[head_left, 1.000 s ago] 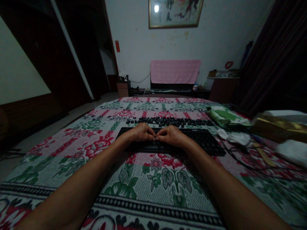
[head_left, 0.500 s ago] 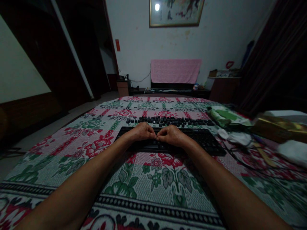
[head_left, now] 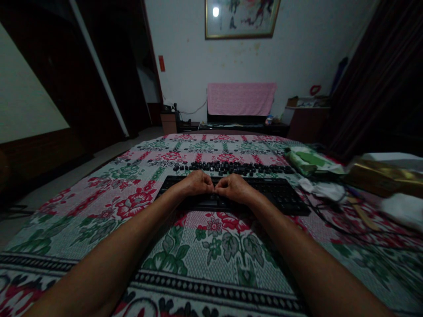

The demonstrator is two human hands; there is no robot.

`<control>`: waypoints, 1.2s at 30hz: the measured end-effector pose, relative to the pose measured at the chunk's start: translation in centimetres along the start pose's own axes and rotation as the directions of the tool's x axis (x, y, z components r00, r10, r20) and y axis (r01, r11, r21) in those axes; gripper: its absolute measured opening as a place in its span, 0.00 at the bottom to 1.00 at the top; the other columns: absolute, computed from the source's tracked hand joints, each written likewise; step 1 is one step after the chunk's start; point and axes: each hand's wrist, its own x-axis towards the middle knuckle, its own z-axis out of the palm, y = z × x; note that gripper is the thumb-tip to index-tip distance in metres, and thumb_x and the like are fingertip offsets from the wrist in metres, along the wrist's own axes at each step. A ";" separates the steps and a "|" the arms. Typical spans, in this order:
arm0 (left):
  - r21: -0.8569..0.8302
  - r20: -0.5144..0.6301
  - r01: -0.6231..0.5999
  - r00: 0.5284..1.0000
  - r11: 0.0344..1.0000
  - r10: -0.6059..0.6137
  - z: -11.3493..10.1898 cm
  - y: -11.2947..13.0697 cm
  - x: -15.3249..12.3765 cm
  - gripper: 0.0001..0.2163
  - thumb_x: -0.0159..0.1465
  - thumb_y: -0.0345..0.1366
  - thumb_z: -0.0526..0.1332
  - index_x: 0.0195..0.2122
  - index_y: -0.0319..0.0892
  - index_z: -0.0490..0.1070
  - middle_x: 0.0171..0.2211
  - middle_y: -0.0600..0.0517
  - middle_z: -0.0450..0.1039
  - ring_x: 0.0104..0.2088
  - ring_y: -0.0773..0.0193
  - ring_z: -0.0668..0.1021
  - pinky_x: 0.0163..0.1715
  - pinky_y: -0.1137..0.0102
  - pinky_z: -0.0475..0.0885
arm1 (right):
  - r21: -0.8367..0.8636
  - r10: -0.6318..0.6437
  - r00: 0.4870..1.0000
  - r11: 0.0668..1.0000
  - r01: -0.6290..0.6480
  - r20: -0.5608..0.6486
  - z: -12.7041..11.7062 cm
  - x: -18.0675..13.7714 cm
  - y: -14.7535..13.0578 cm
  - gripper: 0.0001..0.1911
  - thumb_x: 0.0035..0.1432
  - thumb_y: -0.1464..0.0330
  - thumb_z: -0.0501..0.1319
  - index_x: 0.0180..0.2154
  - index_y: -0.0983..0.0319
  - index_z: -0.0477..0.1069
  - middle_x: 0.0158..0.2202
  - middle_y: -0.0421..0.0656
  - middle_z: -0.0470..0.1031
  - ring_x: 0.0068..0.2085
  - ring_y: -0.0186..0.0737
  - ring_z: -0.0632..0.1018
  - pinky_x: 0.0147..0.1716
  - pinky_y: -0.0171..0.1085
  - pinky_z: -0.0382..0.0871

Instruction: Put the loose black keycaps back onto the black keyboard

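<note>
A black keyboard lies on a floral bedspread in front of me. My left hand and my right hand rest on its middle, fingers curled under, thumbs and forefingers pinched together where the two hands meet. What they pinch is too small to make out. Just behind the keyboard runs a row of several loose black keycaps.
To the right lie a green-and-white packet, white cloth, a dark cable and a gold box. At the far wall a pink cloth covers a screen. A dark wardrobe stands at left.
Both hands stay pinched together on the keyboard; the view shifted only slightly.
</note>
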 end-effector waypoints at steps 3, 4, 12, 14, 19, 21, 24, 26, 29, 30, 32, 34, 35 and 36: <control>0.015 0.009 0.009 1.000 1.000 -0.009 0.0 0.1 -0.1 0.12 0.45 0.40 0.58 0.25 0.37 0.73 0.19 0.55 0.69 0.21 0.71 0.67 0.19 0.79 0.59 | -0.027 0.003 1.000 1.000 -0.002 0.016 -0.1 0.1 0.0 0.12 0.43 0.64 0.57 0.26 0.64 0.74 0.21 0.39 0.73 0.23 0.30 0.70 0.21 0.27 0.57; 0.016 0.011 0.013 1.000 1.000 -0.013 0.0 0.1 -0.1 0.12 0.45 0.40 0.58 0.25 0.37 0.73 0.20 0.55 0.69 0.21 0.71 0.67 0.19 0.79 0.59 | -0.024 -0.002 1.000 1.000 0.002 0.019 -0.2 0.1 0.1 0.12 0.43 0.64 0.57 0.27 0.64 0.74 0.21 0.39 0.73 0.24 0.30 0.70 0.21 0.27 0.57; 0.054 -0.120 0.057 0.991 0.997 -0.050 -0.7 0.0 0.8 0.13 0.47 0.42 0.57 0.28 0.39 0.74 0.22 0.55 0.71 0.24 0.69 0.70 0.22 0.77 0.62 | -0.112 0.044 0.935 0.990 -0.088 -0.352 -1.7 0.1 2.2 0.12 0.47 0.64 0.53 0.28 0.61 0.73 0.27 0.40 0.75 0.29 0.33 0.73 0.28 0.28 0.60; 0.111 -0.209 0.080 0.976 0.991 -0.055 -0.7 0.1 1.7 0.12 0.48 0.41 0.57 0.29 0.41 0.74 0.24 0.54 0.73 0.27 0.68 0.72 0.25 0.77 0.63 | -0.191 0.056 0.919 0.971 -0.141 -0.390 -1.8 -0.1 2.8 0.12 0.48 0.64 0.52 0.27 0.60 0.73 0.28 0.40 0.75 0.30 0.34 0.73 0.30 0.29 0.61; 0.240 -0.273 0.083 0.962 0.967 -0.014 0.2 0.7 4.8 0.11 0.50 0.39 0.55 0.33 0.46 0.74 0.31 0.54 0.74 0.32 0.66 0.73 0.32 0.76 0.64 | -0.291 0.091 0.928 0.934 -0.206 -0.362 -1.6 -0.3 3.6 0.13 0.49 0.64 0.51 0.29 0.59 0.73 0.30 0.41 0.75 0.33 0.35 0.73 0.33 0.30 0.60; 0.270 -0.283 0.139 0.957 0.953 -0.060 0.4 0.8 5.7 0.12 0.50 0.40 0.55 0.34 0.48 0.73 0.34 0.55 0.73 0.35 0.65 0.72 0.33 0.75 0.64 | -0.300 0.098 0.931 0.930 -0.211 -0.352 -1.5 -0.3 3.7 0.13 0.49 0.63 0.51 0.30 0.58 0.73 0.31 0.41 0.75 0.33 0.35 0.73 0.34 0.30 0.60; 0.312 -0.256 0.151 0.964 0.938 -0.071 0.4 0.9 6.5 0.12 0.50 0.39 0.56 0.36 0.49 0.72 0.37 0.53 0.72 0.37 0.63 0.72 0.35 0.74 0.64 | -0.303 0.105 0.933 0.928 -0.216 -0.344 -1.5 -0.3 3.7 0.13 0.49 0.63 0.51 0.30 0.58 0.73 0.31 0.42 0.75 0.33 0.35 0.73 0.33 0.30 0.60; 0.347 -0.210 0.112 0.977 0.931 -0.040 0.3 0.8 6.9 0.12 0.50 0.39 0.56 0.36 0.48 0.73 0.38 0.52 0.72 0.38 0.62 0.72 0.36 0.73 0.63 | -0.307 0.103 0.933 0.927 -0.216 -0.346 -1.6 -0.3 3.7 0.13 0.50 0.63 0.51 0.30 0.59 0.73 0.31 0.42 0.75 0.33 0.36 0.73 0.32 0.30 0.60; 0.373 -0.176 0.100 0.984 0.923 -0.036 0.3 0.7 7.3 0.12 0.50 0.39 0.57 0.35 0.49 0.73 0.38 0.52 0.72 0.39 0.61 0.71 0.36 0.73 0.63 | -0.312 0.112 0.932 0.923 -0.227 -0.345 -1.6 -0.4 3.5 0.13 0.50 0.64 0.52 0.30 0.59 0.73 0.30 0.43 0.75 0.33 0.37 0.73 0.32 0.31 0.60; 0.373 -0.177 0.109 0.983 0.921 -0.044 0.4 0.6 7.3 0.12 0.49 0.39 0.58 0.35 0.49 0.73 0.37 0.51 0.72 0.38 0.61 0.71 0.36 0.73 0.63 | -0.313 0.117 0.932 0.921 -0.232 -0.344 -1.6 -0.4 3.5 0.13 0.50 0.64 0.52 0.31 0.59 0.73 0.30 0.43 0.75 0.33 0.37 0.73 0.32 0.31 0.60; 0.373 -0.181 0.124 0.982 0.919 -0.059 0.4 0.6 7.5 0.12 0.49 0.39 0.58 0.35 0.49 0.73 0.37 0.51 0.72 0.38 0.61 0.71 0.35 0.73 0.63 | -0.319 0.121 0.930 0.917 -0.238 -0.347 -1.6 -0.5 3.4 0.13 0.50 0.64 0.51 0.31 0.59 0.73 0.31 0.43 0.75 0.33 0.37 0.73 0.32 0.31 0.60; 0.380 -0.187 0.135 0.980 0.915 -0.067 0.5 0.6 7.5 0.12 0.49 0.38 0.58 0.34 0.49 0.73 0.37 0.51 0.72 0.37 0.62 0.71 0.35 0.73 0.63 | -0.327 0.121 0.930 0.914 -0.241 -0.347 -1.6 -0.5 3.4 0.13 0.50 0.63 0.51 0.31 0.59 0.73 0.31 0.44 0.75 0.34 0.37 0.72 0.32 0.31 0.60; 0.383 -0.191 0.140 0.979 0.913 -0.070 0.5 0.6 7.5 0.11 0.49 0.38 0.57 0.34 0.48 0.73 0.36 0.51 0.72 0.37 0.62 0.72 0.34 0.73 0.63 | -0.332 0.119 0.931 0.912 -0.240 -0.345 -1.6 -0.5 3.4 0.13 0.50 0.63 0.51 0.31 0.59 0.73 0.31 0.44 0.75 0.34 0.37 0.72 0.32 0.31 0.60; 0.384 -0.194 0.142 0.978 0.912 -0.071 0.6 0.6 7.4 0.11 0.48 0.37 0.57 0.33 0.48 0.73 0.36 0.51 0.72 0.36 0.62 0.72 0.34 0.73 0.63 | -0.338 0.116 0.932 0.910 -0.238 -0.343 -1.5 -0.5 3.4 0.13 0.50 0.63 0.51 0.31 0.59 0.73 0.31 0.44 0.74 0.34 0.37 0.72 0.32 0.32 0.60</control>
